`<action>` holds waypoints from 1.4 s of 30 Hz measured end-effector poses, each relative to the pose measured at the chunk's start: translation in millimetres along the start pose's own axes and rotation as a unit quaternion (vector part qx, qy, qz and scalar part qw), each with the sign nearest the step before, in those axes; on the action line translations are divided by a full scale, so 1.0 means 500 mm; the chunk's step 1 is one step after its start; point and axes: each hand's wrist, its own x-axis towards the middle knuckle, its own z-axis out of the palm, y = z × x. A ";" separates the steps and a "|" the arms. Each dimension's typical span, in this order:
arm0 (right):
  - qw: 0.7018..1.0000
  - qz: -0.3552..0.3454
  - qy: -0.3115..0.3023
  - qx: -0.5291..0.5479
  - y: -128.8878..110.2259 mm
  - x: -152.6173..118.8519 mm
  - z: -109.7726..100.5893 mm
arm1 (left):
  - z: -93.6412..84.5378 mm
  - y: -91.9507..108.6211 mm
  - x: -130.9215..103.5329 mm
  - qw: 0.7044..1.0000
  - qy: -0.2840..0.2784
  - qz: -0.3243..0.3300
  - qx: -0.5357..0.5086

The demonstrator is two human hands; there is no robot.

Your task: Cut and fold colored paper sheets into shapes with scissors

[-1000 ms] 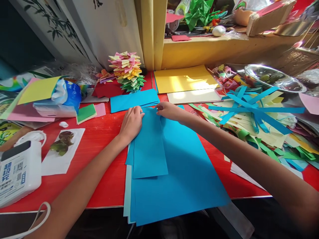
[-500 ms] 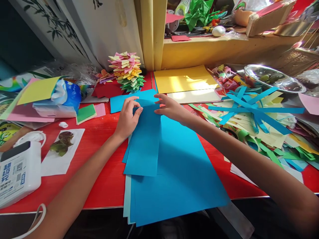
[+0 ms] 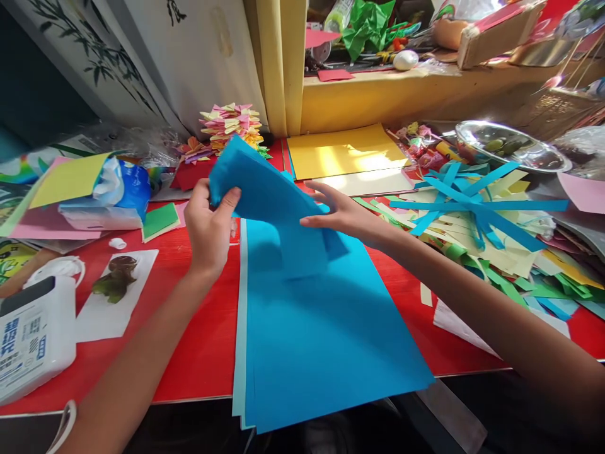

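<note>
Blue paper pieces (image 3: 265, 189) are lifted above a stack of large blue sheets (image 3: 331, 340), tilted up toward the left. My left hand (image 3: 210, 224) pinches their left end, thumb in front and fingers behind. My right hand (image 3: 338, 217) is at their right end, its thumb over the paper and its index finger stretched out above. One piece hangs down between the hands, blurred, and how many pieces there are I cannot tell. Pale sheets (image 3: 239, 353) show under the left edge of the stack.
Blue paper strips (image 3: 466, 205) lie crossed on a pile of scraps at right, near a metal bowl (image 3: 513, 148). Yellow paper (image 3: 347, 151) lies at the back. A folded-paper stack (image 3: 231, 120), a tissue pack (image 3: 113, 195) and a white device (image 3: 38, 334) stand left.
The blue pieces that lay flat have been raised and swung up to the left. My left hand has moved left with their end. The long narrow piece no longer lies along the stack.
</note>
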 end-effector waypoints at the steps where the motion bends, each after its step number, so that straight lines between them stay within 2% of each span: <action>1: 0.999 0.018 0.003 0.038 0.010 -0.011 -0.008 | 0.002 -0.002 -0.001 0.999 0.021 -0.010 -0.042; 3: 0.993 0.023 0.024 0.114 0.027 -0.031 -0.021 | 0.009 -0.004 -0.004 0.994 0.052 -0.018 -0.094; 5: 0.985 -0.009 0.060 0.162 0.038 -0.045 -0.029 | 0.019 -0.004 -0.011 0.989 0.043 -0.042 -0.132; 7: 0.980 -0.051 0.093 0.166 0.045 -0.054 -0.033 | 0.028 -0.003 -0.020 0.984 0.028 -0.070 -0.163; 10: 0.977 -0.084 0.147 0.132 0.056 -0.057 -0.037 | 0.038 -0.006 -0.031 0.981 -0.018 -0.096 -0.169; 13: 0.972 -0.089 0.187 0.108 0.073 -0.051 -0.043 | 0.038 -0.021 -0.034 0.988 -0.088 -0.084 -0.092; 16: 0.975 -0.087 0.189 0.073 0.086 -0.047 -0.052 | 0.031 -0.044 -0.028 0.988 -0.132 -0.022 0.072; 18: 0.977 -0.082 0.188 0.050 0.089 -0.048 -0.059 | 0.027 -0.058 -0.022 0.980 -0.146 0.003 0.137; 21: 0.982 -0.074 0.168 0.041 0.086 -0.052 -0.065 | 0.027 -0.069 -0.017 0.986 -0.150 -0.007 0.071; 24: 0.982 -0.097 0.153 0.045 0.082 -0.058 -0.063 | 0.032 -0.067 -0.018 0.990 -0.138 -0.011 -0.010; 29: 0.975 -0.136 0.170 0.045 0.083 -0.064 -0.052 | 0.033 -0.055 -0.029 0.992 -0.123 0.004 -0.009; 35: 0.978 -0.064 0.194 -0.031 0.089 -0.071 -0.050 | 0.024 -0.056 -0.031 0.993 -0.117 -0.023 -0.009; 42: 0.978 -0.074 0.194 -0.002 0.091 -0.070 -0.047 | 0.030 -0.048 -0.035 0.993 -0.114 -0.029 -0.026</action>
